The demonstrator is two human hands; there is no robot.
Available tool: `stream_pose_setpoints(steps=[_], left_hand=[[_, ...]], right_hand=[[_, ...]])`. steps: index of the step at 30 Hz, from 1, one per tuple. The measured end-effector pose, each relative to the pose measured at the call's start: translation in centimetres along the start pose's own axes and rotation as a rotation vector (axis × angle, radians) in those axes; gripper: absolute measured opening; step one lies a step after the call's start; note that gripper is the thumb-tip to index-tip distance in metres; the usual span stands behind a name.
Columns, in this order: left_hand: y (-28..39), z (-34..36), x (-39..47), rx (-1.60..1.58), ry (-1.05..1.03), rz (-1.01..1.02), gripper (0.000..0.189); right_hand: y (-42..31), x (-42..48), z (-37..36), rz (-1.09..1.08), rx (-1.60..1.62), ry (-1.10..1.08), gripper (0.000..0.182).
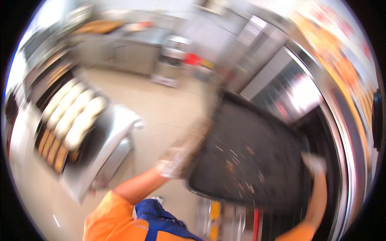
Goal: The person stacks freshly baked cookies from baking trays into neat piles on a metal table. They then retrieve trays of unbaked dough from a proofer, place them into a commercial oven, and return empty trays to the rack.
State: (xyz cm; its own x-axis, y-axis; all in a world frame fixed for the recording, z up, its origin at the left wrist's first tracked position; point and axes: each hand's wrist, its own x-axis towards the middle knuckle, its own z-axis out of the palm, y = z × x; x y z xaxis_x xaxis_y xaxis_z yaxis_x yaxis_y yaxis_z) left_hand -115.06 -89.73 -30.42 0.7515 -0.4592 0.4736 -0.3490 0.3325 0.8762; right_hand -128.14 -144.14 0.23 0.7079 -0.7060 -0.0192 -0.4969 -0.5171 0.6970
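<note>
A dark baking tray [256,150] with a raised rim is held out in front of me, tilted, with scattered crumbs on its surface. My left hand [184,156], in a pale glove or mitt, grips its left side. At the right side, my gloved right hand [315,162] holds the opposite rim. Both hands and the tray are blurred by motion, so the fingers cannot be made out.
Left of me, a steel table [114,132] carries trays with white dough loaves [78,114] and browned, baked-looking pieces [51,150]. A glass-fronted steel oven [286,87] stands on the right. Steel cabinets [129,57] line the back wall, beside a bin-like container [172,60].
</note>
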Motion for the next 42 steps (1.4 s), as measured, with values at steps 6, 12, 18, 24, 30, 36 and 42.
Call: stream_pose_setpoints(steps=[6, 12, 18, 24, 30, 36, 42], left_hand=[[4.7, 5.5, 0.0, -0.548, 0.082, -0.185, 0.060], [3.4, 1.7, -10.4, 0.446, 0.200, -0.015, 0.047], [12.1, 1.6, -21.8, -0.732, 0.518, 0.063, 0.090], [13.2, -4.1, -34.1, 0.114, 0.618, -0.086, 0.082], [17.0, -9.5, -44.6, 0.047, 1.030, -0.056, 0.053], [18.7, -18.9, -56.0, 0.006, 1.108, -0.054, 0.052], [28.6, -28.1, -64.3, -0.129, 1.325, 0.025, 0.056]], right_hand=[[2.4, 4.8, 1.0, -0.050, 0.153, -0.032, 0.066], [-0.9, 1.5, -1.8, -0.171, 0.132, -0.065, 0.075], [-13.1, -3.1, -10.7, -0.568, 0.338, -0.012, 0.086], [-27.1, -13.8, -16.9, -0.636, 0.357, 0.255, 0.072], [-42.3, -18.7, -21.1, -0.931, 0.358, 0.347, 0.066], [-56.3, -30.9, -27.0, -1.070, 0.399, 0.303, 0.069], [-70.3, -44.6, -37.3, -1.403, 0.634, 0.044, 0.064]])
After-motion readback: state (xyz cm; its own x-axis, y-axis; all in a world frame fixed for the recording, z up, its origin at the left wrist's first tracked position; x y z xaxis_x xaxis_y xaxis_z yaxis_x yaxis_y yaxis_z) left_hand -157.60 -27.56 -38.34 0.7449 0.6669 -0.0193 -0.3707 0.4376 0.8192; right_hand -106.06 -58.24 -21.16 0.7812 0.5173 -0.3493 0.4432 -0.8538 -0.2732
